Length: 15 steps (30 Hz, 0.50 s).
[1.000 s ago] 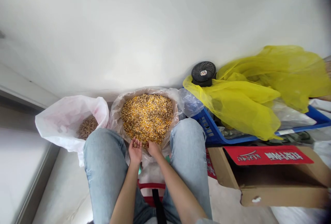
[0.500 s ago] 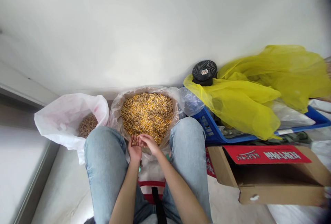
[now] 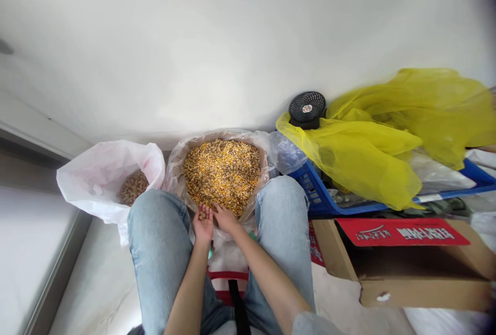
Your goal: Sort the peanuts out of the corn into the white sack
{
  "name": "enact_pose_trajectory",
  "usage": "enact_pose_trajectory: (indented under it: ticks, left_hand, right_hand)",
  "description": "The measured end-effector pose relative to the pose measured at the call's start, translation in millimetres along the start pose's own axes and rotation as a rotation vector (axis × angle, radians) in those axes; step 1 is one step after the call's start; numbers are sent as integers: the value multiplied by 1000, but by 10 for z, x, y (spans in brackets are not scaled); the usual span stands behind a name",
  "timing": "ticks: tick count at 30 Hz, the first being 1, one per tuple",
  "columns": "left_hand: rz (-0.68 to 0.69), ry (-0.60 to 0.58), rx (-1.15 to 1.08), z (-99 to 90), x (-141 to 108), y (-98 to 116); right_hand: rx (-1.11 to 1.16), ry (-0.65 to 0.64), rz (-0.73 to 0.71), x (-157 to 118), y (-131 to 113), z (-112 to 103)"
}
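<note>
A clear plastic bag [image 3: 175, 170] stands between my knees, filled with a mix of yellow corn kernels [image 3: 228, 164] and tan unshelled peanuts [image 3: 194, 174]. At its near edge my left hand [image 3: 203, 226] is turned palm up and cupped, with a few peanuts lying in it. Close beside it, my right hand [image 3: 228, 220] reaches over the rim with fingers stretched out, their tips touching the mix. Whether anything lies under those fingertips is hidden. To the left, a white bag [image 3: 96, 170] holds a smaller heap of brown peanuts [image 3: 134, 187].
A blue plastic basket [image 3: 321, 195] sits to the right with yellow mesh cloth [image 3: 372, 154] over it and a small black fan [image 3: 307, 108] at its corner. An open cardboard box [image 3: 418, 291] lies in front of it. A white wall [image 3: 232, 51] rises behind.
My right hand has moved off my left palm to the mix, its fingers now stretched out. My left hand has opened slightly, showing the peanuts in it. The view has shifted slightly.
</note>
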<state>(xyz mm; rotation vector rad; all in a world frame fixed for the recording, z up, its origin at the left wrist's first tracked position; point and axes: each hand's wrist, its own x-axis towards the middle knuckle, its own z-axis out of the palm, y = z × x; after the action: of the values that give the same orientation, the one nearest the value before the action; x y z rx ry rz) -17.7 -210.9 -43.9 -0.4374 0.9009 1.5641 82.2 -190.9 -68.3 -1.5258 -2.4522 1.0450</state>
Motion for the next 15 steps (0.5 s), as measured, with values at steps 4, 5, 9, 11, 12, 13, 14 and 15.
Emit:
enact_pose_trajectory:
  ticks: [4, 5, 9, 11, 12, 13, 14, 15]
  left_hand:
    - [3, -8, 29, -16, -2, -4]
    - [-1, -9, 26, -17, -7, -3]
    - [-15, 2, -16, -14, -22, -3]
    - [-16, -1, -6, -15, -21, -5]
    - [-15, -6, 5, -16, -19, -6]
    - [-15, -12, 14, -18, -16, -8]
    - [-14, -17, 19, -19, -14, -10]
    - [-13, -18, 20, -20, -13, -12]
  right_hand:
    - [-21, -13, 11, 41, 22, -9]
    - [-21, -8, 19, 38, 26, -2]
    - [-15, 10, 74, 9, 35, 27]
    - [-5, 15, 99, 0, 34, 33]
    - [2, 15, 108, 0, 32, 32]
    - [10, 16, 115, 1, 29, 31]
    - [20, 16, 122, 3, 26, 28]
    - [31, 16, 129, 6, 21, 26]
